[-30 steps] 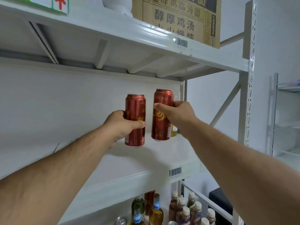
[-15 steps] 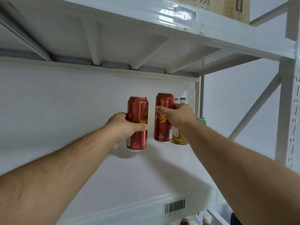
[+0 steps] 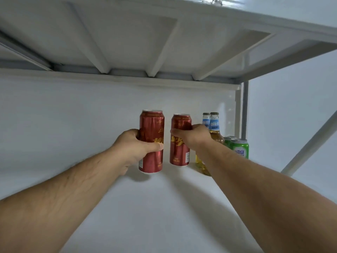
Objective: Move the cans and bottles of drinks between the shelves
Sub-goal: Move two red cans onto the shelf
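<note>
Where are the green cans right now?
The green cans stand at the far right of the white shelf, just right of the blue-labelled bottles, beyond the right hand.

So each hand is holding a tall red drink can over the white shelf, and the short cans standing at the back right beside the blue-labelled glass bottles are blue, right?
Not quite. The head view shows those short cans are green, not blue. The rest holds: the left hand grips one tall red drink can, the right hand the other tall red can, over the white shelf, with the blue-labelled glass bottles at the back right.
</note>
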